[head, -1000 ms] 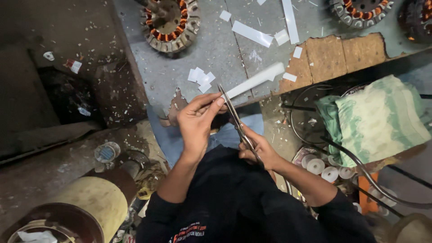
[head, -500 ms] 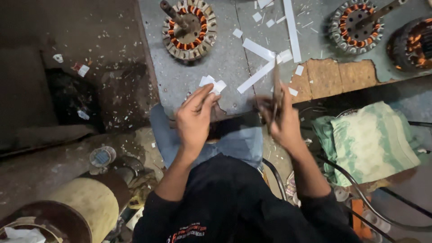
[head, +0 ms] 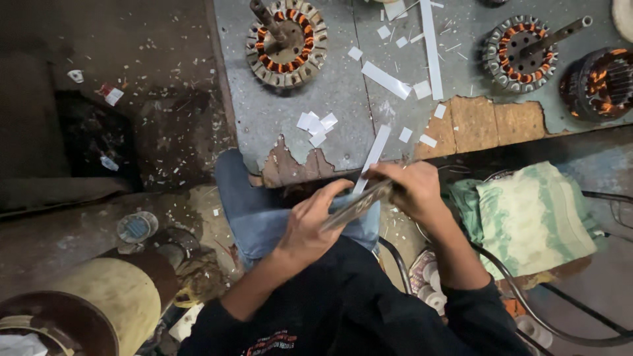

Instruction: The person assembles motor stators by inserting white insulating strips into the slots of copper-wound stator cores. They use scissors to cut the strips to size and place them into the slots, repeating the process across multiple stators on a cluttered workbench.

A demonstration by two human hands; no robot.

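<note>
A pair of scissors lies slantwise between the two hands, just off the near edge of the table and over the person's blue-clad knee. The right hand has its grip closed around the upper end of the scissors; the left hand has its fingers curled against the lower end, touching the blades from below. Whether the blades are apart or together cannot be told, as they blur. One long white paper strip runs from the table edge down to the hands and meets the scissors there.

On the grey table top a heap of small white paper squares sits just above the chipped edge. Two more long strips lie further back: one slanted strip and one upright strip. Several loose white scraps are scattered round them.

Three round motor stators with copper windings stand on the table: one at the far left with a shaft upright in it, one at the far right with a shaft leaning out, and a third stator cut by the picture's right edge.

Right of the person a striped green cloth lies on a seat. At the lower left stands a yellowish drum.
</note>
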